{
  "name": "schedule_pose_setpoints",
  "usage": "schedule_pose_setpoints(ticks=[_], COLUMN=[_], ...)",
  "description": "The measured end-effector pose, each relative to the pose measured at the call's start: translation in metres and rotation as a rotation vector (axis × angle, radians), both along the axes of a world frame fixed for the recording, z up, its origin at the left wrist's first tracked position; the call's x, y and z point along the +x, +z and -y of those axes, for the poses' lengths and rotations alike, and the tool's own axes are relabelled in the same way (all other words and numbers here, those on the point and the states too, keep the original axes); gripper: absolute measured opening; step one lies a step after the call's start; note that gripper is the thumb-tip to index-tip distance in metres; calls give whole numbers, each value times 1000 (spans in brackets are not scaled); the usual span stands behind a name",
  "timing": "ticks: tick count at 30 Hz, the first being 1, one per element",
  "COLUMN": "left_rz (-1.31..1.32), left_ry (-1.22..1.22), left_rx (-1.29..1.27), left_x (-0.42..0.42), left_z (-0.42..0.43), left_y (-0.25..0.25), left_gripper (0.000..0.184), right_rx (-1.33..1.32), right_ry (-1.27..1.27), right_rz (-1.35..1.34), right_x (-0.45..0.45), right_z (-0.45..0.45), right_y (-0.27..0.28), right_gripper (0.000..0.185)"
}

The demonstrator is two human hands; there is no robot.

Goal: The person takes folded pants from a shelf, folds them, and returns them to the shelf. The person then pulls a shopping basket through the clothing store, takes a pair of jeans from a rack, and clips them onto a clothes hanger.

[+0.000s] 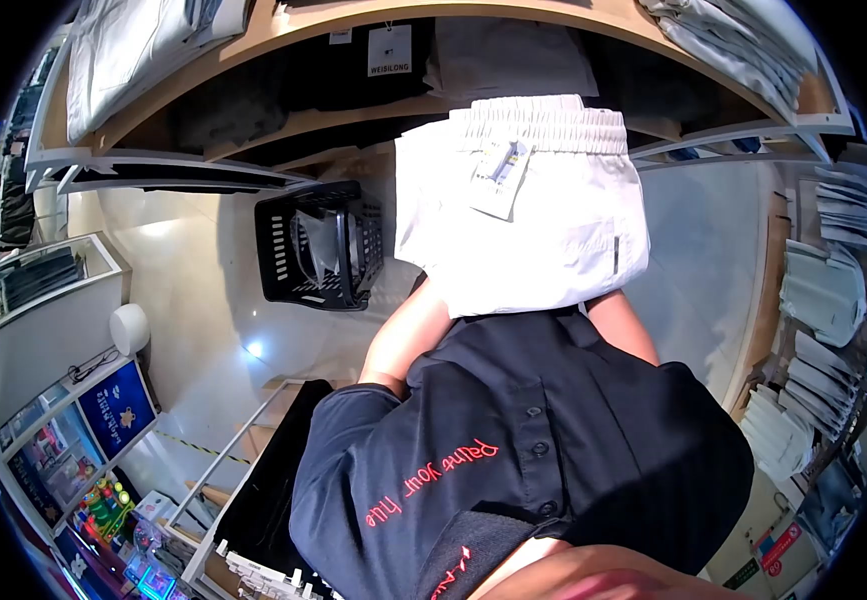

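Folded white elastic-waist pants (538, 225) borne on two forearms, viewed from above. The pants lie directly over the hands and reach forward of them, in front of the dark shirt (633, 440). Both hands are hidden beneath the folded cloth; whether the fingers are closed on it or spread flat under it cannot be told. The left forearm (408, 335) passes under the near left corner, the right forearm (625, 328) under the near right corner; neither side is clearly the nearer. The outline of the bundle is almost square, so no strong long axis appears. The gathered waistband (543, 132) runs left to right along the far edge, away from the body, and a hang tag (499, 180) lies on the upper face just below it.

Surroundings. Ahead of the hands stands a wooden shelf unit (313, 18), its compartments holding folded garments, among them a dark garment (348, 75) with a white label (390, 50) reading "WEIBILONG". To the left of the left hand, apart from the pants, a black plastic basket (348, 250) rests on the floor (188, 250), with something pale inside. Well to the right of the right hand, stacks of folded light garments (818, 290) line another shelf.
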State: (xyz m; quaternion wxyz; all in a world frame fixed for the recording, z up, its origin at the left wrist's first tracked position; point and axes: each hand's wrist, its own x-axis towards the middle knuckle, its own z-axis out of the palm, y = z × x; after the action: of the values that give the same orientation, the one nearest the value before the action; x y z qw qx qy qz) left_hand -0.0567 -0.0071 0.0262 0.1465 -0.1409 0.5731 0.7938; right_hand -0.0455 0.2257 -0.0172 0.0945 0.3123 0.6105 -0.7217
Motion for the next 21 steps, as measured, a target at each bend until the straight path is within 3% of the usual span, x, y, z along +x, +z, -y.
schedule_pose_setpoints(ticks=[21], left_rz=[47], left_ry=[16], left_rx=[-22], left_x=[28], left_z=[11], left_y=[-2], left_gripper=[65], right_rx=[-30], right_ry=[-8], right_rz=[25], right_x=[32], right_z=[-12], right_y=[7], right_gripper=[89])
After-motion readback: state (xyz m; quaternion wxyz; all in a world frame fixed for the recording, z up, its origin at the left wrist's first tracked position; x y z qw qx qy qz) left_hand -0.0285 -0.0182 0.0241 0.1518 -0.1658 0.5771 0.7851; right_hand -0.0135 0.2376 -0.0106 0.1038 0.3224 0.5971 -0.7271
